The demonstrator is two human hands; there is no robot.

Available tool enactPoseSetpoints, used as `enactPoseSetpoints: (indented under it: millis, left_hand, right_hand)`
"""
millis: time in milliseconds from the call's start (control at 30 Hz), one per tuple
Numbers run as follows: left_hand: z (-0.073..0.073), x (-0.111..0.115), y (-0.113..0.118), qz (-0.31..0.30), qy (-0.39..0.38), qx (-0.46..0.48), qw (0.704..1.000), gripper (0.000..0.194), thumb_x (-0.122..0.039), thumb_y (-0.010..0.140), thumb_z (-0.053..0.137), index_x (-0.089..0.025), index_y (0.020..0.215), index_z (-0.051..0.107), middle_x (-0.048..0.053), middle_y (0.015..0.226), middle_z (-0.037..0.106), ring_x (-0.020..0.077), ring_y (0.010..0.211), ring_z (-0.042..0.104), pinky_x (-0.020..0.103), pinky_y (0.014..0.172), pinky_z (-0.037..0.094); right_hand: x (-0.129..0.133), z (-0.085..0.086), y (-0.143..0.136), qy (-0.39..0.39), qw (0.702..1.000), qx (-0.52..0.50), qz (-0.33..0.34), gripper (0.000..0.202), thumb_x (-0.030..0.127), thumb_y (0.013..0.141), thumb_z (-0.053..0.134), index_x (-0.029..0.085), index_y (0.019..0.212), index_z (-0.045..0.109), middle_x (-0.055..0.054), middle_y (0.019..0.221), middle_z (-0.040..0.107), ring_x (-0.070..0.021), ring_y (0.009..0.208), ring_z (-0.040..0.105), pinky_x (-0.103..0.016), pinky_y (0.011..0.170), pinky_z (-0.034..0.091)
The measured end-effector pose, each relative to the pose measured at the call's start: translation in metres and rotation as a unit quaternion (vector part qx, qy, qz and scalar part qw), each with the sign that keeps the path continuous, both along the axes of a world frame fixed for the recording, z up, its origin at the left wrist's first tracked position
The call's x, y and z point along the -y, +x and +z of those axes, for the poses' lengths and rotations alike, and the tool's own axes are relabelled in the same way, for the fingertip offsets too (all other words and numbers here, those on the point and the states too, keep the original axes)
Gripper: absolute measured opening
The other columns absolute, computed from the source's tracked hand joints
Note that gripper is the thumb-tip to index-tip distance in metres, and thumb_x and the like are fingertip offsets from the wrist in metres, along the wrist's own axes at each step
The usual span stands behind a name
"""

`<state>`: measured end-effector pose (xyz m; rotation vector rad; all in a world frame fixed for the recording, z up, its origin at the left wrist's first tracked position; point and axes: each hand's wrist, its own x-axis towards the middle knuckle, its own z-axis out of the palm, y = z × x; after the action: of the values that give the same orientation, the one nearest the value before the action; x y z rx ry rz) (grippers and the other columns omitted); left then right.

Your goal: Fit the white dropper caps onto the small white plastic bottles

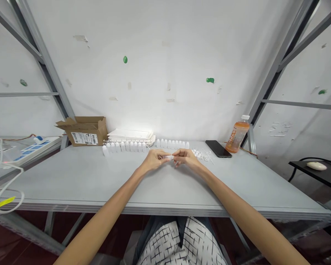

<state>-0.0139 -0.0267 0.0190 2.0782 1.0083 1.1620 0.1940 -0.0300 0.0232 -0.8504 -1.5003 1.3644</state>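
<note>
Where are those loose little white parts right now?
In the head view, the loose white parts lie on the grey table, right of centre, between the right hand and the black phone.

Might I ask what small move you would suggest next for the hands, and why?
I would probably press gently at the right end of the small translucent bottle with the right hand, since its fingers already meet that end while the left hand grips the other; any fitted part there is hidden.
</note>
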Motion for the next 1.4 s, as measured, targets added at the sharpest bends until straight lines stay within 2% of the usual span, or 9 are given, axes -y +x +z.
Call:
enactPoseSetpoints:
  millis: [267, 633, 767, 867, 933, 1033, 1133, 1233, 1400]
  left_hand:
    - [-0.004, -0.001, 0.0, 0.005, 0.099, -0.05, 0.994, 0.02, -0.024, 0.083, 0.071, -0.022, 0.099, 0.082, 0.006, 0.09, 0.076, 0.0167, 0.077, 0.067, 0.029, 0.067, 0.054]
    - [-0.011, -0.003, 0.002, -0.003, 0.218, -0.054, 0.975, 0.023, -0.017, 0.088, 0.063, -0.022, 0.101, 0.081, 0.007, 0.089, 0.074, 0.0158, 0.075, 0.064, 0.028, 0.066, 0.051]
    - [-0.005, 0.002, 0.004, 0.018, 0.162, -0.072, 0.984, 0.023, -0.018, 0.086, 0.063, -0.023, 0.1, 0.081, 0.008, 0.094, 0.075, 0.0177, 0.078, 0.065, 0.03, 0.07, 0.052]
    - [-0.001, 0.004, 0.006, 0.034, 0.096, -0.042, 0.994, 0.022, -0.028, 0.082, 0.069, -0.019, 0.098, 0.081, 0.01, 0.1, 0.076, 0.0196, 0.081, 0.067, 0.03, 0.069, 0.054]
    - [0.002, 0.004, 0.007, 0.047, 0.053, -0.02, 0.997, 0.029, -0.035, 0.081, 0.071, -0.016, 0.1, 0.08, 0.012, 0.1, 0.076, 0.0206, 0.082, 0.068, 0.03, 0.068, 0.055]
    - [0.004, 0.004, 0.007, 0.036, -0.036, -0.011, 0.999, 0.037, -0.043, 0.081, 0.069, -0.013, 0.1, 0.079, 0.009, 0.08, 0.074, 0.0189, 0.067, 0.065, 0.03, 0.061, 0.054]
    - [0.005, 0.004, 0.006, -0.02, -0.108, 0.008, 0.994, 0.039, -0.048, 0.079, 0.07, -0.011, 0.087, 0.078, 0.006, 0.064, 0.067, 0.0163, 0.056, 0.061, 0.029, 0.057, 0.051]
    - [0.006, 0.004, 0.003, -0.05, -0.133, 0.04, 0.989, 0.041, -0.05, 0.072, 0.076, -0.011, 0.084, 0.078, 0.005, 0.063, 0.065, 0.0146, 0.055, 0.058, 0.028, 0.056, 0.049]
    - [0.005, 0.003, 0.0, -0.052, -0.135, 0.03, 0.989, 0.04, -0.046, 0.07, 0.078, -0.011, 0.089, 0.08, 0.003, 0.062, 0.064, 0.0136, 0.054, 0.055, 0.028, 0.058, 0.047]
  right_hand:
    - [-0.001, -0.002, -0.001, -0.03, 0.999, -0.033, -0.01, 0.027, 0.024, 0.054, 0.089, 0.014, 0.071, 0.071, -0.003, 0.068, 0.064, -0.0163, 0.063, 0.062, -0.037, 0.06, 0.06]
    - [-0.004, -0.003, 0.0, -0.039, 0.997, -0.063, -0.017, 0.027, 0.023, 0.051, 0.09, 0.014, 0.07, 0.072, -0.003, 0.07, 0.065, -0.0154, 0.065, 0.063, -0.038, 0.069, 0.06]
    - [-0.006, -0.003, 0.0, -0.029, 0.998, -0.047, -0.015, 0.03, 0.027, 0.053, 0.09, 0.015, 0.072, 0.072, -0.002, 0.07, 0.066, -0.0148, 0.063, 0.063, -0.038, 0.069, 0.061]
    - [-0.008, -0.001, -0.001, -0.01, 0.999, -0.031, -0.023, 0.033, 0.032, 0.052, 0.091, 0.015, 0.072, 0.071, -0.001, 0.066, 0.065, -0.0141, 0.061, 0.061, -0.036, 0.066, 0.06]
    - [-0.009, 0.001, -0.001, 0.01, 0.999, -0.026, -0.03, 0.035, 0.034, 0.051, 0.091, 0.016, 0.073, 0.07, -0.001, 0.068, 0.065, -0.0138, 0.063, 0.061, -0.034, 0.063, 0.06]
    - [-0.008, 0.004, -0.001, 0.035, 0.998, -0.019, -0.041, 0.037, 0.035, 0.052, 0.091, 0.016, 0.077, 0.071, -0.002, 0.073, 0.067, -0.0141, 0.065, 0.061, -0.034, 0.062, 0.061]
    - [-0.005, 0.007, -0.001, 0.044, 0.998, -0.001, -0.041, 0.036, 0.035, 0.056, 0.089, 0.015, 0.081, 0.072, -0.003, 0.075, 0.068, -0.0156, 0.067, 0.063, -0.034, 0.061, 0.061]
    - [-0.001, 0.009, 0.0, 0.044, 0.998, 0.037, -0.013, 0.033, 0.036, 0.062, 0.086, 0.014, 0.084, 0.073, -0.005, 0.075, 0.07, -0.0178, 0.069, 0.066, -0.034, 0.06, 0.06]
    - [0.001, 0.007, 0.002, 0.066, 0.995, 0.078, 0.015, 0.028, 0.035, 0.067, 0.082, 0.013, 0.082, 0.073, -0.008, 0.073, 0.071, -0.0196, 0.069, 0.069, -0.032, 0.059, 0.058]
